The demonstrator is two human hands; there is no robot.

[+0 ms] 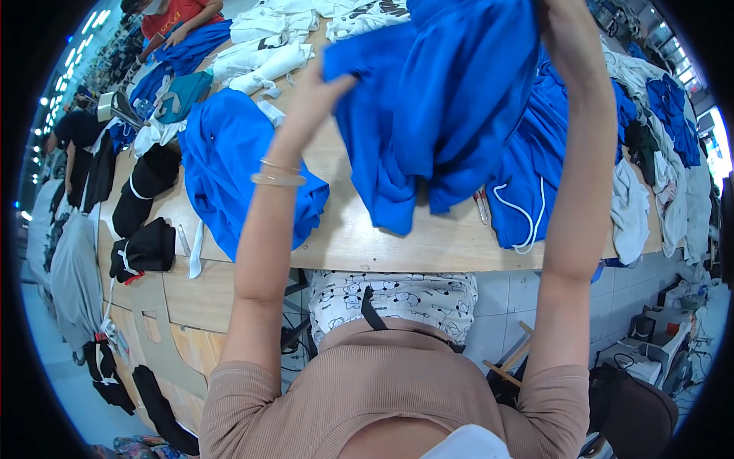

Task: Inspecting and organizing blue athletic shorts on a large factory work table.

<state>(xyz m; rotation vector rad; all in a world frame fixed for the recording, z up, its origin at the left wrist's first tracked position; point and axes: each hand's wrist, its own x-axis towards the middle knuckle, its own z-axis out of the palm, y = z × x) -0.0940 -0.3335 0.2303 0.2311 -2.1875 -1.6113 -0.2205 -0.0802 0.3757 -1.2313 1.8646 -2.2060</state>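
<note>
A blue garment hangs spread in the air over the table, its folds and lower edges dangling above the wood. At its upper left edge, my left hand is closed on the cloth, the thumb overlapping it; a pale bangle circles that wrist. My right hand is raised higher and grips the garment's upper right side, its fingertips partly hidden. To the left lies a heap of blue cloth. Under my right forearm is another blue garment with a white drawstring.
On the wooden table, white garments lie at the far side. Black rolled cloth bundles and a teal bag-like item are at left. More clothes cover the right end. A person in red handles blue cloth at far left.
</note>
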